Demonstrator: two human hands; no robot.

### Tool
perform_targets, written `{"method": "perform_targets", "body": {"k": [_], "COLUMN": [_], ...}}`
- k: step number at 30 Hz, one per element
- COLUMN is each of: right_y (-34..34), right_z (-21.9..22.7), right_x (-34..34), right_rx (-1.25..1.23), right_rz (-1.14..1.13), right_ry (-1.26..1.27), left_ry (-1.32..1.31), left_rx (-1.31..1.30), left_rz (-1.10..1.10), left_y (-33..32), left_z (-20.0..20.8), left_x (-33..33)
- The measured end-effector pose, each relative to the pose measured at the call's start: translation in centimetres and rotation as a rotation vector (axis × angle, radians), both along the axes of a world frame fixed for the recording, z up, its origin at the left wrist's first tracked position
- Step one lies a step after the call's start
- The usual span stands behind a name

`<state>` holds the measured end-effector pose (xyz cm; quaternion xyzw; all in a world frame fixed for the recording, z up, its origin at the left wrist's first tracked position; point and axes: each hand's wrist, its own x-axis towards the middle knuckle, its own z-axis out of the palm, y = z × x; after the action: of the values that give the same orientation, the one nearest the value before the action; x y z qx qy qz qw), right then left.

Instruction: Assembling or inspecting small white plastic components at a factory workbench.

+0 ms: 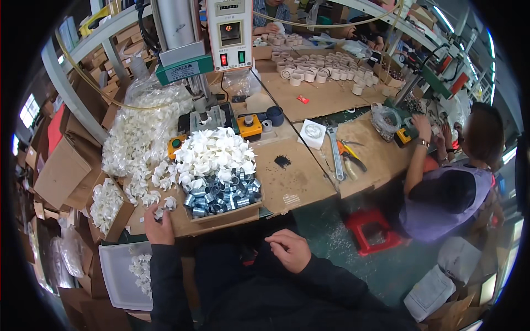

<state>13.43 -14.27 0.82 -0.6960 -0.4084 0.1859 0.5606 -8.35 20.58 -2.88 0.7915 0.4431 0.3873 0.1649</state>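
At the table's front edge, my left hand [159, 226] has its thumb and forefinger apart, beside a few loose white plastic parts [170, 203] with pointed lobes. My right hand [291, 251] is held over my lap, its fingers loosely curled and nothing showing in them. Between and beyond my hands stands a cardboard tray [229, 215]. Shiny metal rings [221, 194] fill its near part, and a heap of the white parts [215, 154] lies behind them. Past the tray is a bench press [201, 105] with a control box [229, 36].
Yellow button boxes [249, 127] flank the press. A large bag of white parts [141, 132] lies left; a grey bin [118, 276] is below. An adjustable wrench [335, 151] and pliers [353, 156] lie right. A co-worker [447, 193] sits beyond a red stool [374, 230].
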Motion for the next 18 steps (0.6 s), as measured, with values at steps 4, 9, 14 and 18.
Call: {"method": "perform_targets", "body": {"k": [4, 9, 14, 18], "right_y": [0.1, 0.3, 0.3, 0.5], "right_z": [0.3, 0.3, 0.5, 0.9], "right_x": [0.6, 2.1, 4.2, 5.6], "right_rx": [0.003, 0.009, 0.04, 0.05], "right_rz": [-0.017, -0.072, -0.184, -0.216], "right_ry": [0.014, 0.003, -0.03, -0.102], "left_ry": [-0.112, -0.476, -0.704, -0.839], "left_rx": [-0.01, -0.234, -0.716, -0.999], "left_rz": [0.044, -0.114, -0.299, -0.51], "left_y": [0.0, -1.9, -9.2, -13.4], "left_z": [0.3, 0.5, 4.1, 3.9], "left_x": [-1.1, -2.8, -1.2, -0.1]}}
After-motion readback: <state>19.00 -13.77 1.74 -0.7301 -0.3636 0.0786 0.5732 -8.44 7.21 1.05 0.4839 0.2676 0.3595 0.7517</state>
